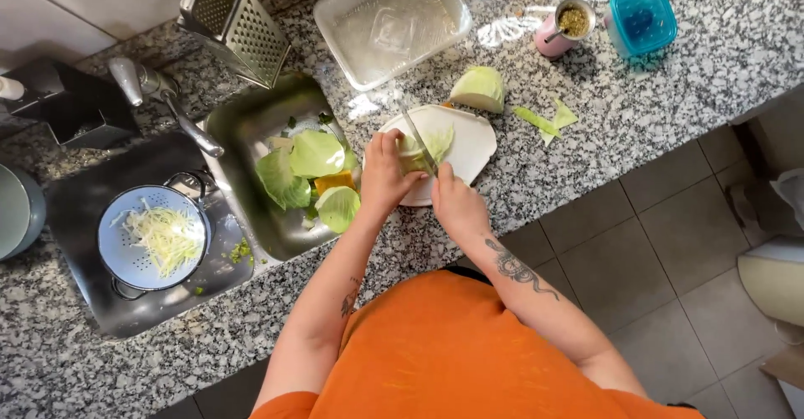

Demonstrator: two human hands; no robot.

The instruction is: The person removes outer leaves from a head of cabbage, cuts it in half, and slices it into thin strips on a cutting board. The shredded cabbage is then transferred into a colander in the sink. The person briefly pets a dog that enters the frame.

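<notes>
Speckled grey granite bench (653,92) across the whole upper view, tiled floor to the right below it. Set into the bench on the left, a steel sink (243,121) holding loose cabbage leaves (311,157) and an orange scrap, the tap arching over its far corner. On the drainer beside it, a pale blue colander (113,256) with shredded cabbage inside. At the back, a clear rectangular tub (335,17) and a metal box grater (237,23) lying tilted. Near the bench's front edge, a white cutting board (469,147), roundish. Both forearms reaching forward from an orange shirt, elbows out, wrists converging over the board's near left part. Left hand (383,176) arched, fingers curled down and clamped on a small cabbage piece (414,151) resting on the board. Right hand (456,201) closed in a fist round the handle of a knife (416,138), blade running away from the body and lying against the piece just beside the left fingers; probably edge-down into it, though hard to tell at this size. Beyond the board, a cabbage wedge (479,88), touching or nearly touching its far rim. Farther right, a teal lidded container (641,17), a pink cup (563,29) with greenish contents, and a few leaf scraps (548,119).
</notes>
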